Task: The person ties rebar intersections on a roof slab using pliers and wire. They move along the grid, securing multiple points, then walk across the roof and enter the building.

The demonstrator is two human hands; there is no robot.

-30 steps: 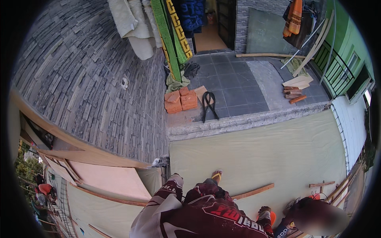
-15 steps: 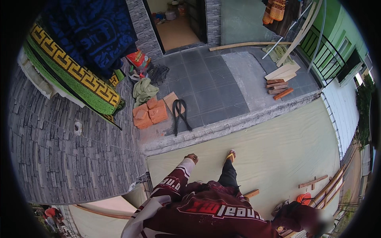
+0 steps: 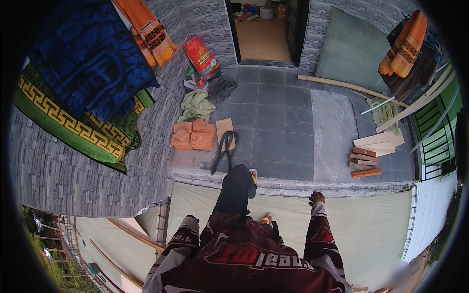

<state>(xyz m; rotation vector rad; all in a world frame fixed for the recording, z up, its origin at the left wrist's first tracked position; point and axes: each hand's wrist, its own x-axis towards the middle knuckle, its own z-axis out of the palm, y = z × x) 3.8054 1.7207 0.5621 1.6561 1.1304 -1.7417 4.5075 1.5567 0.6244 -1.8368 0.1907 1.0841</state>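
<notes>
My right hand reaches forward over the pale floor sheet, just short of the raised step. Its fingers are slightly apart and I see nothing in them. At my left side the maroon-and-white sleeve is bent, and the fingers at its end are hidden. My left leg in dark trousers is raised, its yellow-strapped sandal at the step's edge. Just ahead of that knee a looped black strap lies partly on a flat tan board. Neither hand is seen touching anything.
Orange bricks are stacked left of the strap, near a crumpled green cloth and a red bag. Towels hang at the left wall. Wood pieces lie on the right; a pole crosses the tiles.
My left arm has drawn back from in front of me. My right arm has come forward into view. My left leg has lifted toward the step, and my view has turned and moved closer to the doorway.
</notes>
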